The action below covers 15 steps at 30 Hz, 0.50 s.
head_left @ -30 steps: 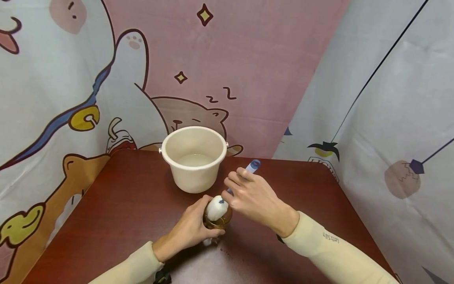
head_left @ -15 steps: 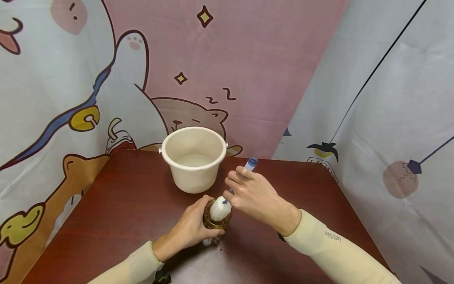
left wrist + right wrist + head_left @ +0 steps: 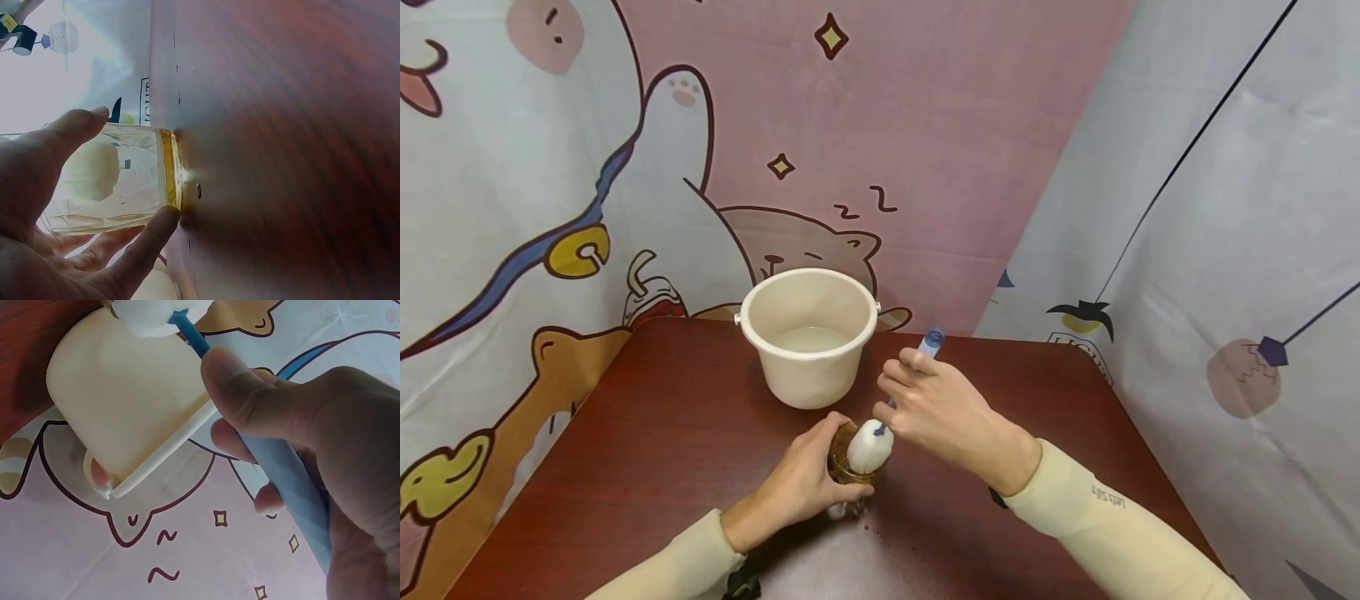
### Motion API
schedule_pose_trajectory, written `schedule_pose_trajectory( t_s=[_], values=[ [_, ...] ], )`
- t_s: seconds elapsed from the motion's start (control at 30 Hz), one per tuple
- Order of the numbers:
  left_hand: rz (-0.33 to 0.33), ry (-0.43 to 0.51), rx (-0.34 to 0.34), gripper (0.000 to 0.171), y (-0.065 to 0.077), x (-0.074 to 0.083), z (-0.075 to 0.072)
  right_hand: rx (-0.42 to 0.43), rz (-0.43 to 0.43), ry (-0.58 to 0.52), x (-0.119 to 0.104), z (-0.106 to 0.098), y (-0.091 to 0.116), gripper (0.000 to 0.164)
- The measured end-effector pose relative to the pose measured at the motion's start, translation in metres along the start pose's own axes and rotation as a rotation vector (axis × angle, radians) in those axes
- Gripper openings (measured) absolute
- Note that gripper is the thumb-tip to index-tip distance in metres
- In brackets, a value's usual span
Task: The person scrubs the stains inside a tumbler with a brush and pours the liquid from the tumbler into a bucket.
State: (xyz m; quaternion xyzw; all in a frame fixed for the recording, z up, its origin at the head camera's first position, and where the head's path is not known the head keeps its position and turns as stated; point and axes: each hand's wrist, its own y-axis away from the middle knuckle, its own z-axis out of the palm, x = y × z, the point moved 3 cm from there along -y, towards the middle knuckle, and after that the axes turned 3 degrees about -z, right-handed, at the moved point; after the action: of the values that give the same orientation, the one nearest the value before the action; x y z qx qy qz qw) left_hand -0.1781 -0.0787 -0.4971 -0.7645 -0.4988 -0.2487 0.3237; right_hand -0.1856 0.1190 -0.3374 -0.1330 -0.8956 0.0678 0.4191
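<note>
My left hand (image 3: 797,479) grips an amber glass cup (image 3: 139,203) from its left side, thumb and fingers spread around it. In the left wrist view, the cup's thick base meets the tabletop. My right hand (image 3: 943,421) holds the blue handle (image 3: 284,475) of a sponge brush, its fingers curled round it and the thumb along it. The brush's white sponge head (image 3: 870,447) sits in the cup's mouth, leaning toward the right side of the rim. Through the glass, the left wrist view shows the pale sponge inside, apart from the base.
Behind the hands stands a cream bucket (image 3: 808,379) with what looks like water in its bottom. Small wet drops (image 3: 880,537) lie on the dark red wooden table (image 3: 662,433) near the cup. Printed cloth (image 3: 925,125) hangs around the back and sides of the table.
The sponge head has shifted from the left part of the cup's mouth to the right. The brush handle's top has tipped slightly left and away. My left hand keeps its hold on the cup.
</note>
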Motion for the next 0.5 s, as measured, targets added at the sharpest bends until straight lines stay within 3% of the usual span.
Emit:
schedule_pose_trajectory(
  t_s=[0.5],
  values=[
    [0.001, 0.000, -0.002, 0.076, -0.0005, -0.0005, 0.0002, -0.023, 0.018, -0.060, 0.0052, -0.0011, 0.0031, 0.021]
  ],
)
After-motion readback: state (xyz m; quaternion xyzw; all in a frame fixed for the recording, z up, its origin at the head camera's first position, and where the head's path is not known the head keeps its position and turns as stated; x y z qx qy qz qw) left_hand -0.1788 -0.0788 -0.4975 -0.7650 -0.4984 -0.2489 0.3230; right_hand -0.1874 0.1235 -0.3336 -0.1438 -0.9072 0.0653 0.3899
